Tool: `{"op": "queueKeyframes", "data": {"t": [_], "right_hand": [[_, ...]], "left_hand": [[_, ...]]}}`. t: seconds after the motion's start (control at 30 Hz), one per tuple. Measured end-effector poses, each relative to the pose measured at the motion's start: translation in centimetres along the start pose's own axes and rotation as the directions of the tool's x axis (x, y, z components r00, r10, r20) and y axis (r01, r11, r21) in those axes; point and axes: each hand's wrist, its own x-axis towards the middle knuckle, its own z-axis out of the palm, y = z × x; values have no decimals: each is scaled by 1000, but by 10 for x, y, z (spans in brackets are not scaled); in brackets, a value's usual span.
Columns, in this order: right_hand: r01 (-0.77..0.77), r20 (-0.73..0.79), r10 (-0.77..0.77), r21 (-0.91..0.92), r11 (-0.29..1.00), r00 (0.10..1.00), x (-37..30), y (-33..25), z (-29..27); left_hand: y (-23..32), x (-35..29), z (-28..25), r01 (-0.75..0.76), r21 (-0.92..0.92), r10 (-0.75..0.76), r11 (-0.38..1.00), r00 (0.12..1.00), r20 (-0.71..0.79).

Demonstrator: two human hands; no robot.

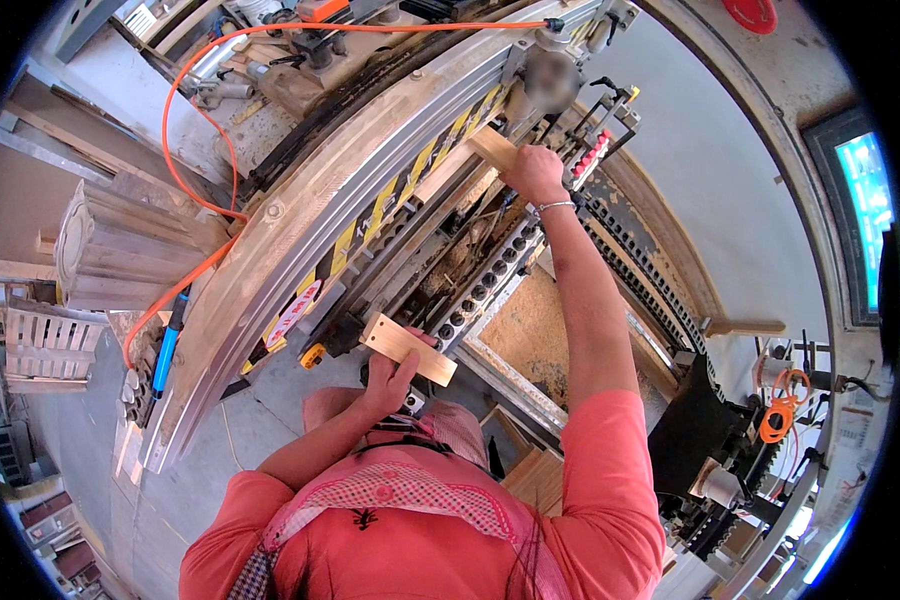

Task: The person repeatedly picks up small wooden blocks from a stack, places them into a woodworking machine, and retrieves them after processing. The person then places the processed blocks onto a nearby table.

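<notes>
My left hand (388, 382) is closed round a short pale wooden block (408, 350), near my body at the front end of the machine. A small dark hole or two shows near the block's left end. My right arm reaches forward over the machine, and a bracelet sits at its wrist. The right hand (537, 176) grips another wooden block (492, 148) at the far end of the machine bed. Next to that block lies a longer pale wooden strip (445, 172) along the yellow-and-black striped rail (370, 215). Parts of the fingers of both hands are hidden.
A metal bar with a row of dark round fittings (485, 293) runs along the machine. Sawdust (535, 335) fills a tray right of it. An orange hose (178, 190) crosses the beam at left, ending near a blue air gun (167, 345). A lit screen (863, 215) stands far right.
</notes>
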Motion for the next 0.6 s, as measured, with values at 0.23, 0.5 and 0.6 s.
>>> {"op": "queueKeyframes", "data": {"t": [0.23, 0.5, 0.6], "right_hand": [[-31, 13, 31, 16, 999, 999, -4, -3, -4], [-23, -12, 23, 13, 1000, 1000, -4, -2, 1], [-21, -9, 21, 28, 999, 1000, -3, 1, 5]], "left_hand": [[7, -1, 0, 8, 39, -8, 999, 1000, -1], [4, 0, -2, 51, 19, -52, 999, 998, 33], [2, 0, -1, 56, -36, -55, 998, 998, 18]]}}
